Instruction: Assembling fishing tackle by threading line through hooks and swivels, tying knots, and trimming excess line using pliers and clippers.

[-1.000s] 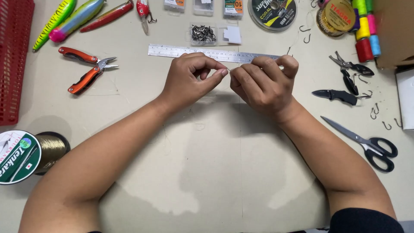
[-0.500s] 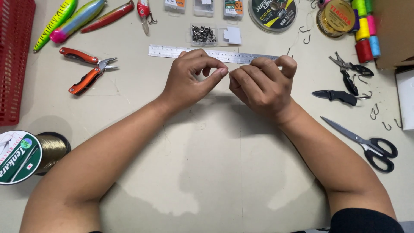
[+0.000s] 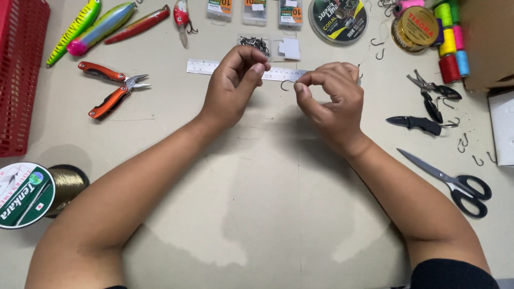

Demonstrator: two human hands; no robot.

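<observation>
My right hand [image 3: 329, 99] pinches a small dark fish hook [image 3: 287, 83] between thumb and forefinger, the bend pointing left. A short way to the left, my left hand [image 3: 235, 83] has its fingers curled with thumb and forefinger pressed together; whether thin line runs between the hands I cannot tell. Both hands hover over a metal ruler [image 3: 201, 66] lying on the beige table [image 3: 267, 214].
Orange-handled pliers [image 3: 112, 88] lie at the left beside a red basket [image 3: 21, 69]. Fishing lures [image 3: 101, 24], small hook packets [image 3: 254, 10] and line spools [image 3: 338, 18] line the back. A green-labelled spool [image 3: 27, 195] sits front left. Scissors [image 3: 455, 179], a folding knife [image 3: 415, 123], loose hooks [image 3: 471, 150] and thread spools [image 3: 450, 37] are at the right.
My hands have drawn apart; they were touching over the ruler. The hook now shows at my right fingertips.
</observation>
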